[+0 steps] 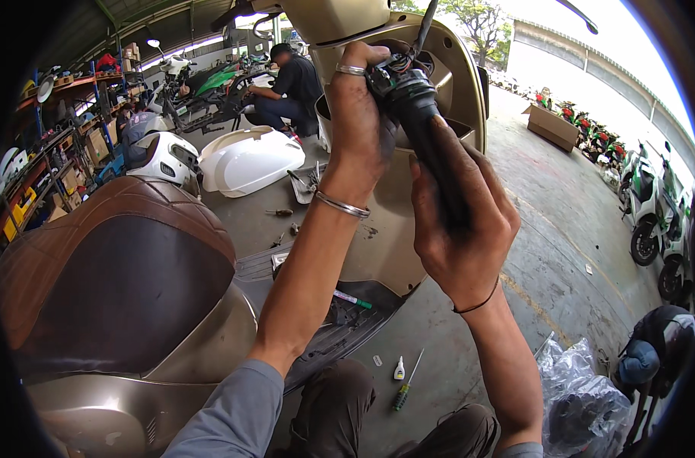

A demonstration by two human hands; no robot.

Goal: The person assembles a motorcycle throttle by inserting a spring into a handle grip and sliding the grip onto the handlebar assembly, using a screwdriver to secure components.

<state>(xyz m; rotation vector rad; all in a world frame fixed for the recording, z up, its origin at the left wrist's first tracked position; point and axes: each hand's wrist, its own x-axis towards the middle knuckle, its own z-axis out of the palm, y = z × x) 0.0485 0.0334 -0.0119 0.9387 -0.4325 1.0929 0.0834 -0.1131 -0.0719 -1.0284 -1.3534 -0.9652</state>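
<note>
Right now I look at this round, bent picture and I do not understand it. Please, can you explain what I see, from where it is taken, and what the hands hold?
The picture comes from a wide camera worn on a person's head, looking down; this bends straight edges near the rim. The two bare arms rising from below belong to that person. The right hand grips a black handlebar grip, and the left hand holds the switch part at its top. Below is a beige scooter with a brown seat. A green-capped marker lies on its footboard. On the concrete floor lie a screwdriver and a small white bottle. Another person works farther back.
</note>
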